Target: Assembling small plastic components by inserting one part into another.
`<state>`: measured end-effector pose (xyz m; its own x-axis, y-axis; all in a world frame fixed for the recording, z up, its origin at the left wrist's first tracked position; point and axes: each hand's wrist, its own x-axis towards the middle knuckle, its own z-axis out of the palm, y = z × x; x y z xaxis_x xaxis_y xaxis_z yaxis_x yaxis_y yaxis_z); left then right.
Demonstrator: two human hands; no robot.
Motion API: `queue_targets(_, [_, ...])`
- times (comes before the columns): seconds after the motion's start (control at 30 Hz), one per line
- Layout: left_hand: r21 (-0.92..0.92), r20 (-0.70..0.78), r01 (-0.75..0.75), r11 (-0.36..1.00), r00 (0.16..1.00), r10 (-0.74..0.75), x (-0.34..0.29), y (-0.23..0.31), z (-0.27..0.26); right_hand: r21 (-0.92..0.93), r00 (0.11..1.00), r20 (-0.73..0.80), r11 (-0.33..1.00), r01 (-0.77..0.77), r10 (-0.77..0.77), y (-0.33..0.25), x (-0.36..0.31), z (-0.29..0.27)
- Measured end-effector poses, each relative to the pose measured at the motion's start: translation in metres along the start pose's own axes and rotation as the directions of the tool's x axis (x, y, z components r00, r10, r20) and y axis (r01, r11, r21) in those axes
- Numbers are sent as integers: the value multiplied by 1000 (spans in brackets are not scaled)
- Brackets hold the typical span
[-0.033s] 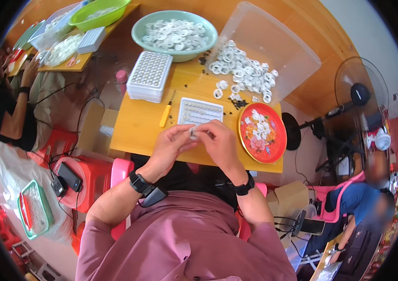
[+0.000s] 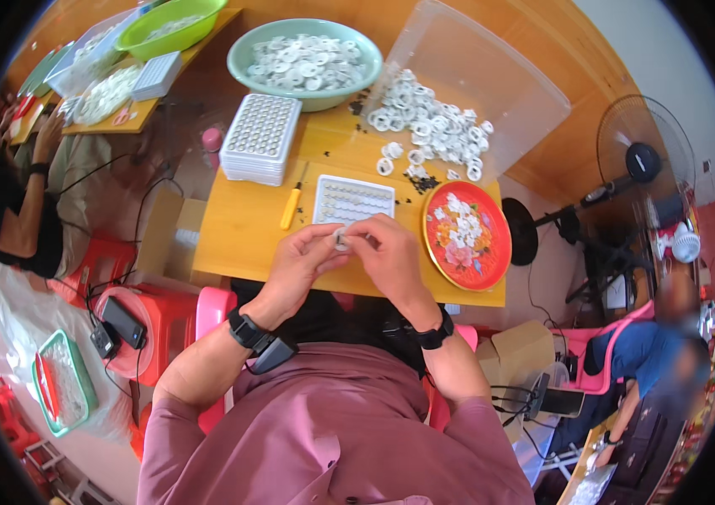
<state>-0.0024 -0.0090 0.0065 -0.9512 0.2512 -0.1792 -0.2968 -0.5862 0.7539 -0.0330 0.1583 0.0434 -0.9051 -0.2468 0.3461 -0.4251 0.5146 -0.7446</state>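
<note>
Piece [image 2: 340, 240], small, white | between fingertips of both hands [image 2: 297, 259], each pinching it | near white tray [image 2: 356, 179]

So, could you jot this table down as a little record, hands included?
Left hand: pinching a small white part
Right hand: fingertips on the same part
Just beyond hands: white tray, small pieces in rows
Left of tray: yellow-handled tool, tray stack
Right of tray: red plate, white bits on it
Far side: green basin, full; loose white rings
</note>
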Motion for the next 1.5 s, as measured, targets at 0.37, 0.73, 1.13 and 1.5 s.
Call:
queue_targets(0.37, [11,-2,56,998,998,-56,-1,8,4,227,963,93,936,-268,253,-3,-6,-4])
queue_targets(0.73, [251,-76,65,966,996,-48,-3,12,8,-612,906,-65,700,-367,419,46,17,-121])
queue_targets(1.13, [-77,31,137,988,990,-135,-5,12,11,-646,903,-49,677,-354,426,76,13,-129])
queue_targets(1.5, [-198,47,144,970,989,-137,-7,15,6,-74,971,-97,971,-227,220,32,23,-91])
